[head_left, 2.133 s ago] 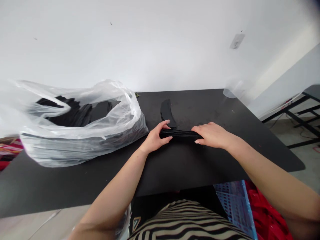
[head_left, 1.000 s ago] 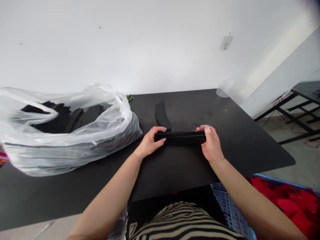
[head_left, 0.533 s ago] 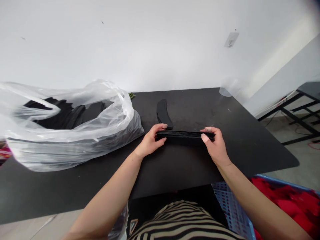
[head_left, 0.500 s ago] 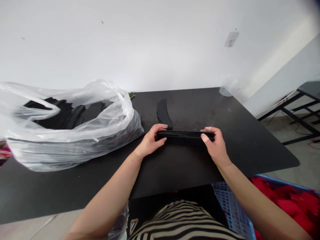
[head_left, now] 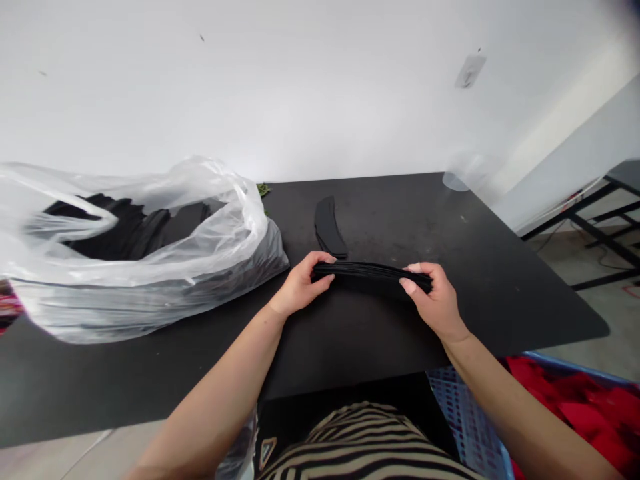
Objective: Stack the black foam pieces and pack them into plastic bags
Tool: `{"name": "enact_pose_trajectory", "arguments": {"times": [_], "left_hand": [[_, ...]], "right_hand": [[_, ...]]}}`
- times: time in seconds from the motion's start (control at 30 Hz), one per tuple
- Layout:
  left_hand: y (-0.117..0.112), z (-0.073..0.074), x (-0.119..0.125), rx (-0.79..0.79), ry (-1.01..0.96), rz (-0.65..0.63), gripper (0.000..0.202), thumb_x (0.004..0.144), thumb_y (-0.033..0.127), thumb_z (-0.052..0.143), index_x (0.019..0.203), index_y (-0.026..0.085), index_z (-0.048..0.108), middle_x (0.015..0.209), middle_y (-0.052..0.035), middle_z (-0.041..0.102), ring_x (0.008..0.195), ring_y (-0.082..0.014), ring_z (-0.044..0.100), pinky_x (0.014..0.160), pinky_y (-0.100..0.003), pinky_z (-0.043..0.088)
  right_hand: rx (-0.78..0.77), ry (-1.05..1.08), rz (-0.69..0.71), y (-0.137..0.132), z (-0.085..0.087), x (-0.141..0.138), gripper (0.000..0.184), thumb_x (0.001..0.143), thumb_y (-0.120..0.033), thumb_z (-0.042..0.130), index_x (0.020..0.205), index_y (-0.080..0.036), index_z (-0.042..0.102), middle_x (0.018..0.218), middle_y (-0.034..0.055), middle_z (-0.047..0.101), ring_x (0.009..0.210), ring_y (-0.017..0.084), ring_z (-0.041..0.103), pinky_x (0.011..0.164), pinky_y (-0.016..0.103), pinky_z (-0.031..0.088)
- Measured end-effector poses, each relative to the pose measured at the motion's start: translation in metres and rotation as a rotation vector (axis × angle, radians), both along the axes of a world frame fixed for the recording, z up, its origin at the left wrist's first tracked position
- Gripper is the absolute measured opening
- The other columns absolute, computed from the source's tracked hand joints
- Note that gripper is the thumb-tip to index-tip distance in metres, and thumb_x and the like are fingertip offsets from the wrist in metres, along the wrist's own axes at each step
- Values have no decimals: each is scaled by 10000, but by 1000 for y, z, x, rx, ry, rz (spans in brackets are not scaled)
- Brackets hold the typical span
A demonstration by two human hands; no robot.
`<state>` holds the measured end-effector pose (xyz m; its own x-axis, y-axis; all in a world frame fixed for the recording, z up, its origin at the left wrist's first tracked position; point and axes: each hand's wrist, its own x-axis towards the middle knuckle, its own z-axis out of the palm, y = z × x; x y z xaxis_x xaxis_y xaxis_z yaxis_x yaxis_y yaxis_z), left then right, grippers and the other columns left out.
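Note:
A thin stack of long black strips [head_left: 367, 272] is held edge-on just above the black table [head_left: 500, 287]. My left hand [head_left: 300, 288] pinches its left end with thumb on top. My right hand [head_left: 434, 299] grips its right end, fingers curled round it. The stack bows slightly upward in the middle. One separate curved black strip [head_left: 327, 227] lies flat on the table just behind the stack.
A large clear plastic bag [head_left: 125, 247] holding more black pieces lies on the table at the left. A clear plastic cup [head_left: 457, 177] stands at the far right corner by the white wall. A blue basket with red cloth [head_left: 575, 407] sits on the floor at the lower right.
My right hand shifted from lying over the stack to gripping its right end, then dipped a little, so the stack now tilts down to the right. My left hand kept its hold.

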<state>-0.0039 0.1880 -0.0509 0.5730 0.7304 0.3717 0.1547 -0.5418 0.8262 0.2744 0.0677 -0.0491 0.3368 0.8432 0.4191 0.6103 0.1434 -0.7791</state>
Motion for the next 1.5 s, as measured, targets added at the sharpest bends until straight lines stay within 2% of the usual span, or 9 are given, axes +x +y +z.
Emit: {"name": "enact_pose_trajectory", "arguments": {"times": [0.13,0.27,0.47,0.57,0.77,1.0,1.13,1.33,1.5], "left_hand": [[-1,1,-2,-59,46,1,514,847,192,644,1314,218,431,1197,-82,625,1077,-180,617,904,-326,520],[0,5,-2,109,115,-24,376,868,164,611,1236,215,554,1186,-69,635,1109,-185,607,1000,-368,486],[-16,29,-6,390,39,-5,352,894,123,579,1230,227,585,1195,-84,639,1154,-198,591,986,-386,523],[-29,46,-6,476,14,-50,412,893,106,572,1278,252,556,1250,-90,616,1186,-213,582,983,-407,536],[-42,60,2,576,12,-142,452,901,85,546,1315,265,526,1261,-97,611,1231,-235,561,991,-442,537],[-43,64,-9,664,-52,11,449,896,110,564,1308,286,529,1263,-81,606,1231,-255,566,992,-466,534],[-43,67,-23,572,33,23,476,892,143,581,1339,285,497,1316,-91,571,1264,-248,539,1039,-462,502],[-33,69,-34,417,317,-86,911,774,365,763,1522,274,249,1544,-132,354,1418,-307,349,1156,-503,342],[-15,58,-13,411,350,-105,975,742,374,785,1534,276,225,1506,-123,423,1352,-306,437,1115,-480,362]], "right_hand": [[55,-109,82,-6,0,1,207,862,-363,663,1035,-270,595,1062,45,682,1006,239,646,932,435,497],[39,-80,148,-14,1,3,227,836,-386,690,1018,-286,597,1067,46,683,1029,255,646,960,454,493],[-400,664,407,-12,21,23,677,913,-732,159,1149,-273,596,1235,115,653,1109,294,638,884,495,543],[-531,788,490,3,36,28,827,888,-755,24,1255,-261,577,1361,129,583,1212,295,587,890,510,536],[-780,861,830,15,50,-10,777,884,-783,248,1291,-219,594,1221,139,666,1111,286,634,934,494,505],[-749,984,922,-2,39,-44,603,850,-684,544,1191,-194,628,996,98,722,904,236,687,862,418,547],[-641,795,822,7,49,-33,514,853,-584,615,1224,-228,589,969,54,717,769,201,675,749,370,563],[-464,-282,697,42,74,-4,365,821,-491,670,1102,-259,647,1078,25,695,936,267,651,817,383,511],[-322,-691,698,52,77,-5,347,874,-488,602,1165,-301,628,1117,35,682,1008,271,636,834,381,487]]}}
